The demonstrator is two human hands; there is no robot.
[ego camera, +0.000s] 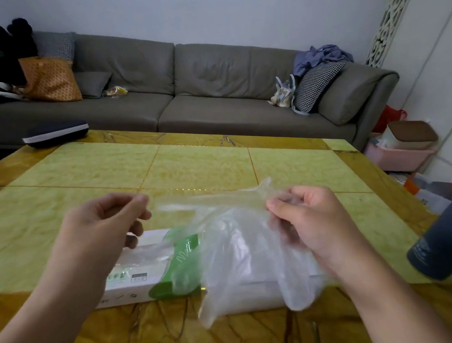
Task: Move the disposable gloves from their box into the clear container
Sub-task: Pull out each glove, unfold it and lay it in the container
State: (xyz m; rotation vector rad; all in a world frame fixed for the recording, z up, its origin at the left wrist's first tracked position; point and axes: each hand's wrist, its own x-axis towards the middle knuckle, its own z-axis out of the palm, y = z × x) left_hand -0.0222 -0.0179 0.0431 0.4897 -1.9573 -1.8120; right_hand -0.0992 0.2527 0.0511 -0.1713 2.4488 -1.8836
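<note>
The right hand (pixel 309 218) pinches a bunched end of a clear disposable glove (pixel 239 246), which drapes down over the white-and-green glove box (pixel 146 271). The left hand (pixel 101 226) hovers just above the box with fingers curled; whether it grips the film is unclear. The box lies on a yellow-green tiled counter (pixel 191 166) with a marbled brown border. A dark cylinder (pixel 449 236) stands at the right edge. Beyond, a grey sofa (pixel 212 90) carries cushions and clothes against a pale wall.

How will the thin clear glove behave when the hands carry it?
The clear glove is probably floppy: it sags between the left hand and right hand. It looks very light and filmy, so it may cling or drift.
</note>
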